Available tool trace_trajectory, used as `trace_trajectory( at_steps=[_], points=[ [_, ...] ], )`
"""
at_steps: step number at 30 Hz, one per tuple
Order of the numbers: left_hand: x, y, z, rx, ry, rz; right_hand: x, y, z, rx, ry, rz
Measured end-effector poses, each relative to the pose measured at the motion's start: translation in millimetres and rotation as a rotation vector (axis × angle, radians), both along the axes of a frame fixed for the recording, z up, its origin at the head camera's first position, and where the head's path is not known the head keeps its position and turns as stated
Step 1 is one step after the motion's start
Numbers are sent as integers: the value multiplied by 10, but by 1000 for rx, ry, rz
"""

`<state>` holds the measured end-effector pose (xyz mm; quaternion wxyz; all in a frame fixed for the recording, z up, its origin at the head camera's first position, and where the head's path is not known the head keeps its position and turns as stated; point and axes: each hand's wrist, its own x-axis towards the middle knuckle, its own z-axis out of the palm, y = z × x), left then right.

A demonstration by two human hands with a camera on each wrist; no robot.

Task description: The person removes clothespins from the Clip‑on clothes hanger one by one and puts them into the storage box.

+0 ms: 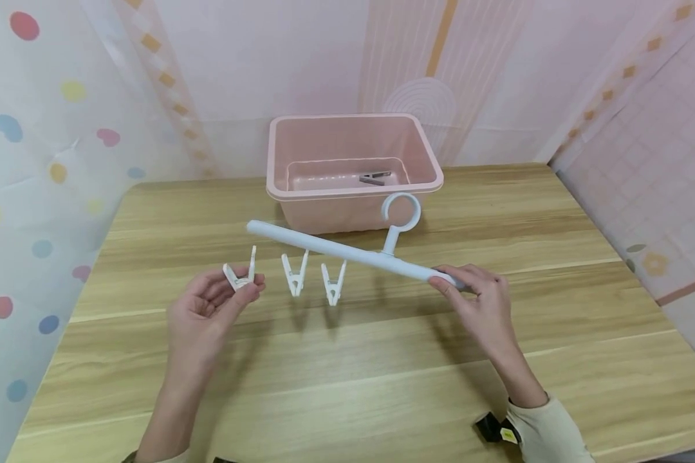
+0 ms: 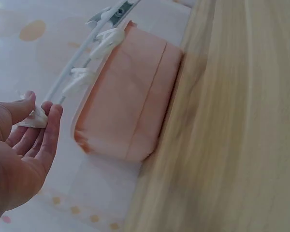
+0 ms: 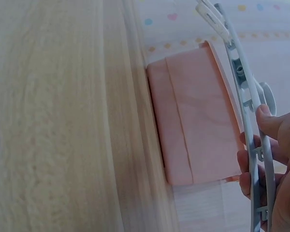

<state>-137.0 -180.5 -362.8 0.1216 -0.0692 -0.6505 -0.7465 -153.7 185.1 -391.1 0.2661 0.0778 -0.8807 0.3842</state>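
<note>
My left hand (image 1: 208, 308) pinches a loose clip (image 1: 240, 275) just left of the hanger bar (image 1: 347, 252), whose lower right end my right hand (image 1: 477, 302) grips.

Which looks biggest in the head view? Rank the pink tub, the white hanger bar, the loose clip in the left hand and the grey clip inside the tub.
1. Pink tub
2. White hanger bar
3. Loose clip and grey clip: similar; the tub is farther away, so unranked.
</note>
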Motion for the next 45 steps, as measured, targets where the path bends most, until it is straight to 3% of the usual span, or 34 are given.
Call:
trace_trajectory(
  at_steps=[5, 9, 13, 19, 25, 32, 45],
  points=[
    [-24, 38, 123, -81, 110, 70, 25, -21, 3, 11, -24, -1],
    [-56, 90, 207, -167, 92, 113, 39, -43, 11, 36, -36, 1],
    [-123, 156, 294, -318, 76, 158, 38, -48, 15, 51, -23, -2],
    [-282, 264, 422, -468, 151, 168, 39, -43, 13, 63, -14, -7],
    [-493, 369, 556, -490, 200, 148, 36, -36, -8, 66, -6, -2],
    [-712, 465, 610, -526, 227, 133, 32, -16, -22, 69, 18, -18],
    [-1071, 581, 645, -604, 164, 106, 17, -18, -62, 82, 27, -23]
  ],
)
